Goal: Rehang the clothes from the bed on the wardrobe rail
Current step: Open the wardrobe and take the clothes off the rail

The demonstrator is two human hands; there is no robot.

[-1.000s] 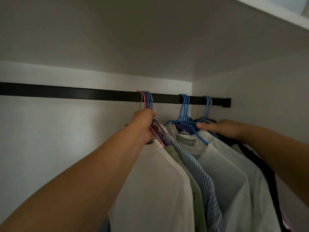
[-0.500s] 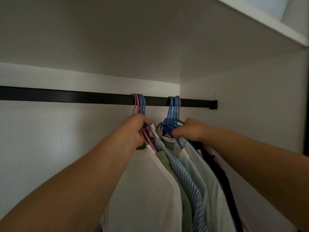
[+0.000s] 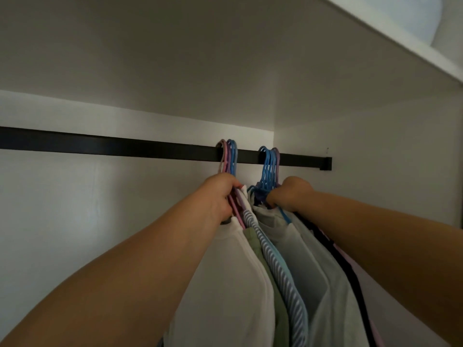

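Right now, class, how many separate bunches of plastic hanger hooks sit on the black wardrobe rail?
2. The pink-and-blue bunch of plastic hanger hooks hangs above the left hand; the mostly blue bunch hangs above the right hand, nearer the rail's right end. Single hooks overlap, so some may be hidden.

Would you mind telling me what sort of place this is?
Most likely the inside of a wardrobe: a black rail on plain white walls, clothes on plastic hangers hooked over it, and a shelf above.

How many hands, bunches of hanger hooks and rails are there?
Hands: 2, the left hand and the right hand
Bunches of hanger hooks: 2, the left bunch and the right bunch
Rails: 1, the black rail
Total: 5
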